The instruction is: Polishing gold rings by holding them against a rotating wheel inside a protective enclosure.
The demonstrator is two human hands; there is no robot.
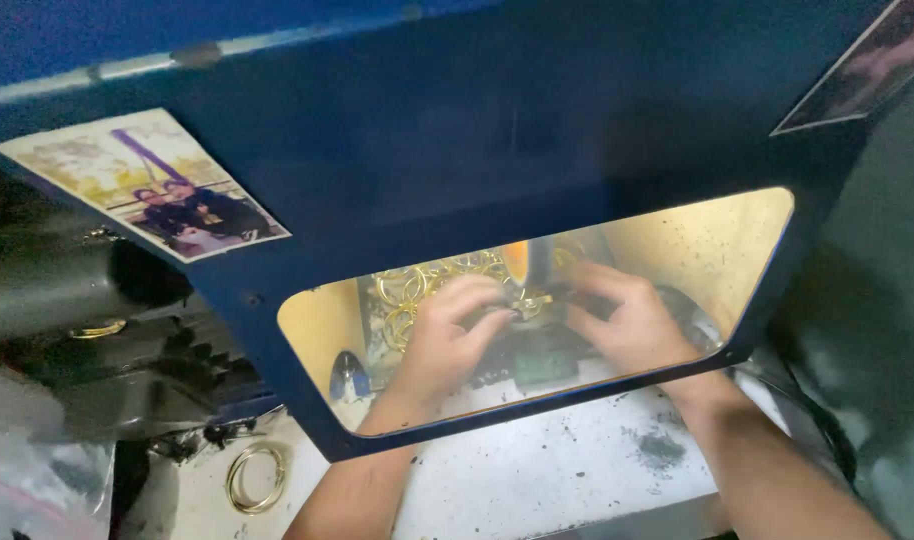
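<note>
Rings of gold-coloured metal (422, 285) lie heaped behind the blue guard's window (537, 120), and one ring (530, 301) sits between both hands under the upright tool (526, 262). The left hand (455, 335) pinches it with curled fingers; the right hand (627, 322) closes on its other side. One ring (256, 478) lies apart on the desk (537, 470), seemingly set aside; most of the heap looks unworked.

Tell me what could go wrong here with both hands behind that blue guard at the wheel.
1. The left hand and right hand hold a gold ring right at the upright wheel; fingertips could graze it.
2. The blue guard and its tinted window dim the view, so the contact point is hard to judge.
3. The pile of loose rings beside the left hand could snag.
</note>
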